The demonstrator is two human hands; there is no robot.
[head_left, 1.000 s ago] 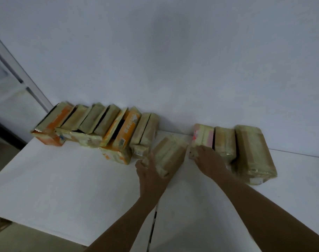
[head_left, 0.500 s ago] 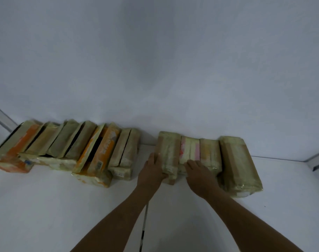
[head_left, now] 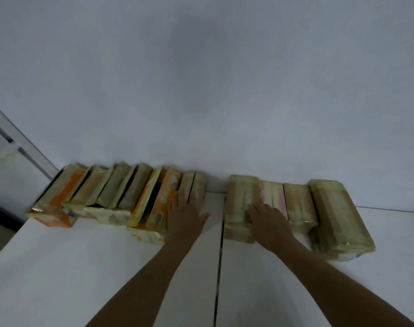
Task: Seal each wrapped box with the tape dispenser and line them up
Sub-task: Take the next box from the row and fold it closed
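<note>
Boxes [head_left: 330, 208] sit in a row on the white table [head_left: 59, 267], backed up against the wall [head_left: 201, 90], in two bunches with a gap between them. The left bunch leans over and the right four lie flatter. Left hand [head_left: 184, 213] is flat, fingers spread, on the leaning bunch's end box [head_left: 196, 187]. Right hand [head_left: 267, 220] lies flat across the near ends of the first two right-side boxes, fingers straight, gripping nothing.

Two long bare forearms [head_left: 154, 277], bare left grip [head_left: 186, 214], bare right grip [head_left: 268, 220]
</note>
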